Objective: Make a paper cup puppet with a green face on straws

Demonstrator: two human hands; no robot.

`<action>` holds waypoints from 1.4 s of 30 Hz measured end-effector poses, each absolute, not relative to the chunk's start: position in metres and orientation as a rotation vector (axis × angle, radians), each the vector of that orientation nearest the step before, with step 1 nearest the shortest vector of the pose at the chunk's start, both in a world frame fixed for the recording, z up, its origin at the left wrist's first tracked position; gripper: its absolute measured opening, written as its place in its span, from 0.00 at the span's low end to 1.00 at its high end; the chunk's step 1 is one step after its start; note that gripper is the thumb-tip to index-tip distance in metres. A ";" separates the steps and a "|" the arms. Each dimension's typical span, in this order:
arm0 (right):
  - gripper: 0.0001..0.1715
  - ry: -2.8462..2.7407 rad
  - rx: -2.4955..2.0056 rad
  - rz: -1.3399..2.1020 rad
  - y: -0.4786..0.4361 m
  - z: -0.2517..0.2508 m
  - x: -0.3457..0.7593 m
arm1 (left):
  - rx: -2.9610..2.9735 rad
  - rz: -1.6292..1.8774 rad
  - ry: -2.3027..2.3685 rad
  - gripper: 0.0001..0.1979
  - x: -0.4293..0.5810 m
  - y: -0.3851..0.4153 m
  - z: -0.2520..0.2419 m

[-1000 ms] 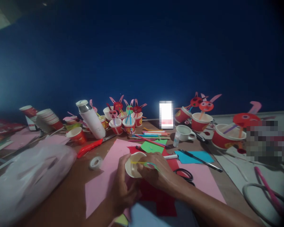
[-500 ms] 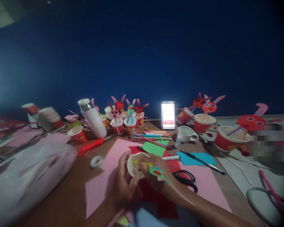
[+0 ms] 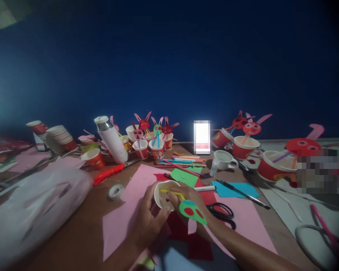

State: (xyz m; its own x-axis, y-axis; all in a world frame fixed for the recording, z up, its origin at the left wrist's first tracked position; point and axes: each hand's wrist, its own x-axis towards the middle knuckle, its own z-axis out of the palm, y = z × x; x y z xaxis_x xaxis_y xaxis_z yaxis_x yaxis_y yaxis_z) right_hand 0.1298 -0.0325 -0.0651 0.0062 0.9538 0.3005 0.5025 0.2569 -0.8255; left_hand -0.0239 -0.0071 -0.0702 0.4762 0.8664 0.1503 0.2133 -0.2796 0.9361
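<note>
My left hand (image 3: 152, 216) wraps round a paper cup (image 3: 165, 184) whose mouth is tipped toward me. Inside that mouth, the fingers of my right hand (image 3: 183, 201) pinch a yellow straw (image 3: 173, 192). Fixed to the straw is a green paper face (image 3: 192, 211) with red eyes and pink ears, lying over my right wrist. One ear trails along the forearm. The straw's inner end rests in the cup; whether it is attached there I cannot tell. Beneath my hands lie pink paper (image 3: 121, 222) and red paper (image 3: 200, 246).
Black scissors (image 3: 223, 214) and a pen (image 3: 243, 194) lie to the right. At left are a tape roll (image 3: 115, 192), a red-handled cutter (image 3: 109, 174) and a plastic bag (image 3: 39, 214). A flask (image 3: 111, 141), a mug (image 3: 222, 160) and several cups with paper faces (image 3: 157, 146) stand behind.
The green paper face has swung toward me and now shows its front more fully, with the ears spread over my right forearm. Both hands keep their hold at the cup.
</note>
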 end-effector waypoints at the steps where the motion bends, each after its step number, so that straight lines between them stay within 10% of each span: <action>1: 0.11 -1.639 -1.384 0.633 -0.033 -0.064 0.130 | 1.780 0.862 0.921 0.22 -0.024 -0.007 -0.070; 17: 0.09 -1.823 -1.350 0.962 -0.029 -0.031 0.148 | 1.613 0.766 0.760 0.27 -0.025 -0.005 -0.051; 42: 0.10 -1.830 -1.503 0.354 -0.040 -0.031 0.150 | 1.947 0.807 0.878 0.29 -0.033 -0.001 -0.075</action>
